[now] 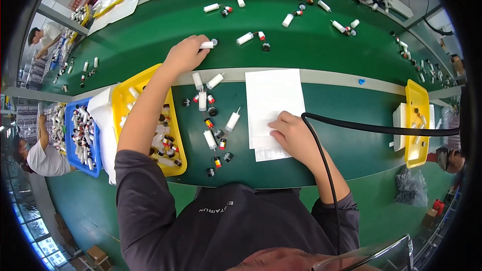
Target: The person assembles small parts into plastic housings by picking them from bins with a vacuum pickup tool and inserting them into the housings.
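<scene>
My left hand (188, 55) reaches over the far green belt, its fingers closed round a small white plastic cylinder (207, 45). A small grey-black round part (215, 41) is right beside those fingertips. On the near table, my right hand (291, 133) has its fingers curled and pressed together on a stack of flat white sheets (273, 90), seemingly pinching the top one. Between my arms lie several white cylinders with thin tips (232, 120), black caps (228, 157) and small red, yellow and black pieces (209, 122).
A yellow tray (182, 163) of similar parts sits under my left forearm, with a blue tray (95, 168) further left. Part groups, including a white cylinder (245, 38), dot the belt. A black cable (371, 128) crosses by my right arm toward another yellow tray (415, 158). Co-workers sit left.
</scene>
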`<state>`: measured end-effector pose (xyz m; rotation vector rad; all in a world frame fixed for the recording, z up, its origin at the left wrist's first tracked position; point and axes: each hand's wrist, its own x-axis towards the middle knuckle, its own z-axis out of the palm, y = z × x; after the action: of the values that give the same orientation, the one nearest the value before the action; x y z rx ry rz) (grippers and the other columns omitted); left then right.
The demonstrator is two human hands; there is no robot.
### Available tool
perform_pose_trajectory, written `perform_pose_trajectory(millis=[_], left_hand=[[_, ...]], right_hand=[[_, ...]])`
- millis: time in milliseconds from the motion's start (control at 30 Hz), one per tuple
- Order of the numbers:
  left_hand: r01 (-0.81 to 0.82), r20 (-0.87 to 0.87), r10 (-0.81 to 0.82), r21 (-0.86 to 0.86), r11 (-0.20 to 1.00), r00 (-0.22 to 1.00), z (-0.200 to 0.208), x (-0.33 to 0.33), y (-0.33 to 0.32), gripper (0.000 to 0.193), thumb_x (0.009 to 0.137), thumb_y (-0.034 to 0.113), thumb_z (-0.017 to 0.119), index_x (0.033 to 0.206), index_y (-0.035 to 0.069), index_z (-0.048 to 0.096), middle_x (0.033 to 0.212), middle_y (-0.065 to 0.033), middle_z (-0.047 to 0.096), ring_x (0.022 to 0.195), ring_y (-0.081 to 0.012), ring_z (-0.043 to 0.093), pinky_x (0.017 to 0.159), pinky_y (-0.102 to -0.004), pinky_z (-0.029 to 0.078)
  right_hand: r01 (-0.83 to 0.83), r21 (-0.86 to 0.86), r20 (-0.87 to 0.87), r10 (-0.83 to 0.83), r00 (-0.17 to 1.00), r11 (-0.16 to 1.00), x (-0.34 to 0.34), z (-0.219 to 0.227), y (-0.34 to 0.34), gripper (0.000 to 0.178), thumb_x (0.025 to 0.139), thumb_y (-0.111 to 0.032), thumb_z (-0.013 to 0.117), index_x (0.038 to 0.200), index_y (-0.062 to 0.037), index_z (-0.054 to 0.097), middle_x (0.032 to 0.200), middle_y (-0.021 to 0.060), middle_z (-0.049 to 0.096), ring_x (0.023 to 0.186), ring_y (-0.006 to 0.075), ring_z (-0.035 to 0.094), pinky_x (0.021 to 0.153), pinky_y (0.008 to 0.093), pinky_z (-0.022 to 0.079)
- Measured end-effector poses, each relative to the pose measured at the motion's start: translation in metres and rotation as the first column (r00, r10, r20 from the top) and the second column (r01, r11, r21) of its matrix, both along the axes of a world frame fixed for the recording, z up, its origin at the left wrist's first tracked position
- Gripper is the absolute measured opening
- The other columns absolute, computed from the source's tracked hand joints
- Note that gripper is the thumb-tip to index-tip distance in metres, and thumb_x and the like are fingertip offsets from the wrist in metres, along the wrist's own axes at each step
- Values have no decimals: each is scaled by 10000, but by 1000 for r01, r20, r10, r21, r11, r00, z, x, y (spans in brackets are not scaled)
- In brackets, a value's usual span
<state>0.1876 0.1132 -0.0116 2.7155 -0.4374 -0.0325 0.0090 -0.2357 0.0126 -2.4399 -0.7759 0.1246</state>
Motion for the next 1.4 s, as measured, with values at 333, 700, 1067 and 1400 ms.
perform_pose_trajectory(millis=[333,700,1067,1400], left_hand=[[174,-256,-266,-333,927,929,49,-119,-14,304,912,165,669,1197,62,679,1068,-120,678,855,-251,672,759,-346,526],[-717,-480,-620,-667,-202,621,53,-92,-102,523,1070,539,390,1444,176,437,970,-50,624,846,-215,655,926,-472,547],[-657,-344,-591,-592,-467,730,24,-90,-157,470,1090,476,359,1354,100,462,1053,-104,674,1155,-304,646,1050,-449,494],[-615,-257,-686,-709,-345,681,6,-91,-169,514,994,225,561,1454,49,415,1462,-173,491,1344,-272,471,1141,-421,373]], right_hand=[[-8,-122,-138,-9,990,993,11,1,3,184,834,-101,725,984,-46,633,950,115,618,761,331,654,706,424,536],[47,-189,55,-37,998,981,-2,5,7,157,858,-88,689,939,-38,565,927,122,616,772,341,631,696,444,507],[492,432,-405,-325,855,756,26,43,-16,339,864,18,717,1086,-41,467,991,73,674,982,202,668,893,353,513],[315,572,8,-388,921,758,55,-9,18,426,844,39,701,1175,-65,455,981,84,677,1008,244,645,918,370,487]])
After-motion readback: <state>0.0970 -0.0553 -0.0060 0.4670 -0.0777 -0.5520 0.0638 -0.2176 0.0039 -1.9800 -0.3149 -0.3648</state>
